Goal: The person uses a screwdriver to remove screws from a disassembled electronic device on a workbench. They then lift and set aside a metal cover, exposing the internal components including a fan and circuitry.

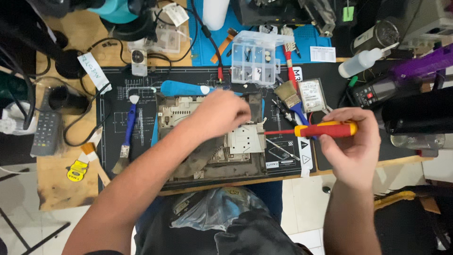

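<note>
An opened laptop chassis (181, 113) lies on a black work mat (113, 125), its metal plate (245, 139) exposed at the right. My left hand (222, 113) rests on the chassis, fingers curled down over its upper middle. My right hand (351, 141) grips a red and yellow screwdriver (325, 129) held level; its shaft points left and its tip meets the right edge of the metal plate.
A clear parts box (255, 56) stands behind the chassis. A brush (290, 94), a hard drive (312, 94), a white squeeze bottle (361, 62), a blue-handled tool (128, 134), a blue pry tool (181, 88) and cables surround it. A foil bag (212, 208) lies on my lap.
</note>
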